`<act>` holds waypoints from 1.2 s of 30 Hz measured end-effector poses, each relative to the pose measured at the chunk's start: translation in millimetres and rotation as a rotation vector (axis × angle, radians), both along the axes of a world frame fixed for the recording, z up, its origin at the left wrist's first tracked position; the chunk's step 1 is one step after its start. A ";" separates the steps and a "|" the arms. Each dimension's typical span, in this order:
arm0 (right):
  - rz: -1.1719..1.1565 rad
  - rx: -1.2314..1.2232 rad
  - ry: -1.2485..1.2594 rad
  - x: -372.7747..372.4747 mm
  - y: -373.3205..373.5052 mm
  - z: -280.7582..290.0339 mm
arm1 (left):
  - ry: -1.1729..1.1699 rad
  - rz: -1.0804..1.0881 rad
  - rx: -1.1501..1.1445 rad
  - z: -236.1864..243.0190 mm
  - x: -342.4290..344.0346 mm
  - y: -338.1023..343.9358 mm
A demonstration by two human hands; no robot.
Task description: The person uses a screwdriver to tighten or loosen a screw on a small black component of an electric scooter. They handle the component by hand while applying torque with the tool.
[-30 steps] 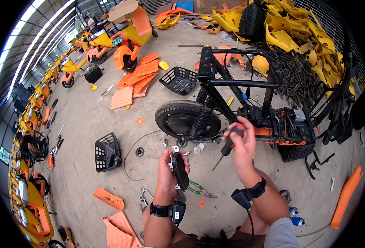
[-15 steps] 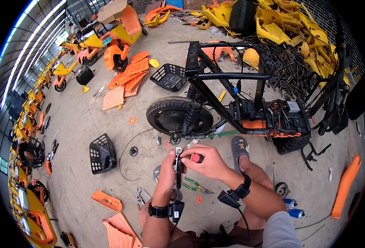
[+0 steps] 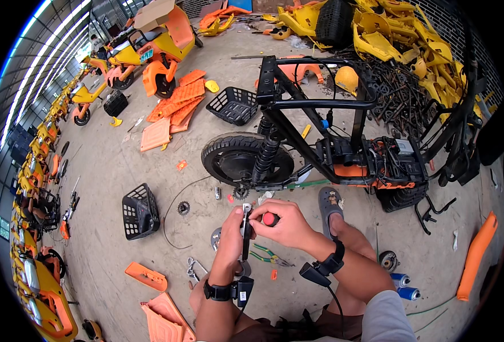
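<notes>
My left hand is closed around a narrow black part with a silver metal end, held upright before my knees. My right hand grips a red-ended handle, perhaps a screwdriver's; its working end is hidden. The thumb and fingertips of that hand meet the metal end of the part. On the floor just below lie green-handled pliers. Ahead of my hands stands a stripped black scooter frame with its wheel and exposed wiring.
Black baskets and orange panels lie at the left. Blue-topped spray cans and an orange tube-like cover are at the right. Yellow panels pile up behind, and scooters stand far left.
Both hands keep nearly the same place and grip. The black part appears turned slightly more edge-on.
</notes>
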State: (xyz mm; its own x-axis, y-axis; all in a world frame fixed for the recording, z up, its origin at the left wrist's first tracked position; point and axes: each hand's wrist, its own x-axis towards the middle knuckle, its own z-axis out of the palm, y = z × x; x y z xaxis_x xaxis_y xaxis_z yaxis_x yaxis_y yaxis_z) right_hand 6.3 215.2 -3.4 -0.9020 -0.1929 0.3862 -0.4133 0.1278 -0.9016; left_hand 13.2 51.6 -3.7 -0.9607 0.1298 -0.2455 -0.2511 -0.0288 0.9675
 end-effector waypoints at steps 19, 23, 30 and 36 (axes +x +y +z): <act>0.042 -0.022 -0.071 -1.2 1.7 0.0 | 0.002 -0.008 -0.016 1.1 0.0 0.3; 0.058 -0.034 -0.105 -0.4 1.9 2.0 | -0.001 0.000 -0.021 -0.1 0.2 0.2; 0.053 -0.032 -0.112 -1.1 2.8 0.3 | -0.008 -0.001 -0.011 2.1 0.9 1.5; 0.048 -0.038 -0.138 0.0 2.8 1.9 | 0.001 -0.015 -0.018 1.1 0.6 0.2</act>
